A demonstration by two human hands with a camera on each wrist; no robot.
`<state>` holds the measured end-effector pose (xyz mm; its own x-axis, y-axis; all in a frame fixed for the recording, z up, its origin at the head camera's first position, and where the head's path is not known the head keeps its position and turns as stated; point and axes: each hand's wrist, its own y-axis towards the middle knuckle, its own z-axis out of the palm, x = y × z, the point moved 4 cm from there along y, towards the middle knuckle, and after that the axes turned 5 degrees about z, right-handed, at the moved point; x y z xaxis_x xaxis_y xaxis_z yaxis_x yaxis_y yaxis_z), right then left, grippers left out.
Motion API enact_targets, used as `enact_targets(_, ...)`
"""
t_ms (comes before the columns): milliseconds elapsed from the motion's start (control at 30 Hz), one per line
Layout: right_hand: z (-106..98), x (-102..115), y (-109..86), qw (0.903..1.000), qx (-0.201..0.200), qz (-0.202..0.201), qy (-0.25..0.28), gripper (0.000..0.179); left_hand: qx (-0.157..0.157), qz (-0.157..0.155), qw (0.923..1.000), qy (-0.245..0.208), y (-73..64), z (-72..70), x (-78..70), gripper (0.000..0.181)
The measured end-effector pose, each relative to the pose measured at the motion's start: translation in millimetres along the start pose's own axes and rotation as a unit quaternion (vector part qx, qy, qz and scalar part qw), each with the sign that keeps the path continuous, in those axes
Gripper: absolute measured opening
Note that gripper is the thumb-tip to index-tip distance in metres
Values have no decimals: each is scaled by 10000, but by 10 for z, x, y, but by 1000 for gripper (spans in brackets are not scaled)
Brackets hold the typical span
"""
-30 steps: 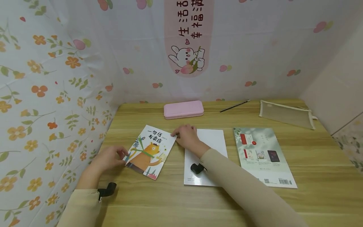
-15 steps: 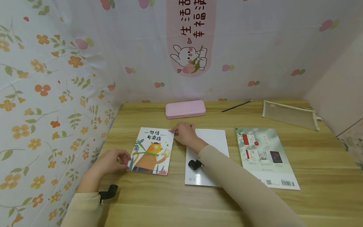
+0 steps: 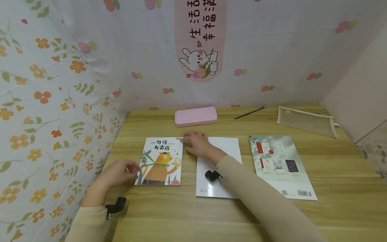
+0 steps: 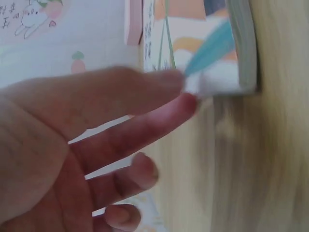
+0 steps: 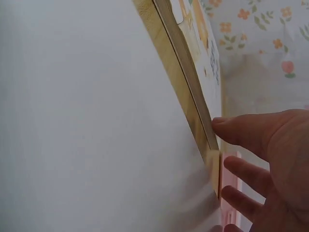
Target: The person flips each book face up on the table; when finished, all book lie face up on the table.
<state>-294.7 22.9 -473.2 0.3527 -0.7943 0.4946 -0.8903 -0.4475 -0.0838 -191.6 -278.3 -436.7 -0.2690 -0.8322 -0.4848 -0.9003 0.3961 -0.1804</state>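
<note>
A picture book (image 3: 160,166), its cover showing an orange bear, lies squared up on the wooden table. At its left edge is my left hand (image 3: 119,173); in the left wrist view the thumb and index fingertip meet the book's side (image 4: 246,53), the other fingers loosely bent. My right hand (image 3: 198,145) reaches over a white book (image 3: 204,183) to the picture book's top right corner. In the right wrist view its thumb (image 5: 236,129) touches the picture book's edge (image 5: 190,72), and the other fingers extend beyond the corner.
A pale green magazine (image 3: 284,169) lies right of the white book. Along the back are a pink pencil case (image 3: 196,117), a dark pencil (image 3: 251,112) and a mesh pouch (image 3: 305,122). Patterned cloth (image 3: 90,77) bounds the left and back.
The picture book has turned from tilted to straight between my hands, its bottom edge swinging left. Both hands stay at its edges, and the left has shifted slightly toward the table's front.
</note>
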Motion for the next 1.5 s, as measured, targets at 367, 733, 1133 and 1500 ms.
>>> enact_targets(367,-216,-290,-390,9991,-135,310,270,41,-135,141,9994,290,100,-13,-373,21)
enact_targets(733,-349,-638,-620,9960,-358,760,294,41,-575,932,9932,-406,381,319,-647,20)
enact_targets(1133,-407,-928,-796,9928,-667,987,141,44,-436,1161,9902,-647,512,524,-944,21)
enact_targets(1500,-645,-1257,-1119,9910,-745,1109,-32,39,-99,1165,9924,-391,622,774,-1243,24)
